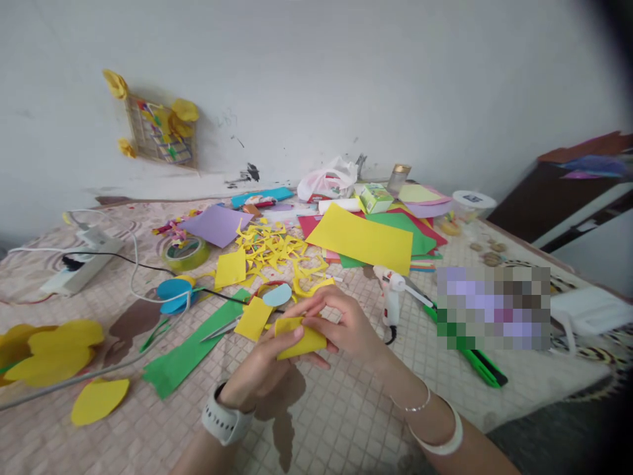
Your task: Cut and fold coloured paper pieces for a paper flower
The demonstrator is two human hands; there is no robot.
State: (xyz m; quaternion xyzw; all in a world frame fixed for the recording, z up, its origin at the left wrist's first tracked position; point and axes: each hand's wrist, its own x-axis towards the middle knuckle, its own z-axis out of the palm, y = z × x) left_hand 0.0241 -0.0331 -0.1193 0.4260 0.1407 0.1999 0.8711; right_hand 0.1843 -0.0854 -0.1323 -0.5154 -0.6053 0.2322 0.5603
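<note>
The bent yellow craft sheet (pixel 307 342) lies between left hand (pixel 270 359) and right hand (pixel 350 326), long axis running side to side. Both grips pinch it (neither is nearer).

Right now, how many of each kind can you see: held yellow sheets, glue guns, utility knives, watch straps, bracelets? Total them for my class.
Held yellow sheet: 1
Glue gun: 1
Utility knife: 1
Watch strap: 1
Bracelets: 2
Total: 6
</note>
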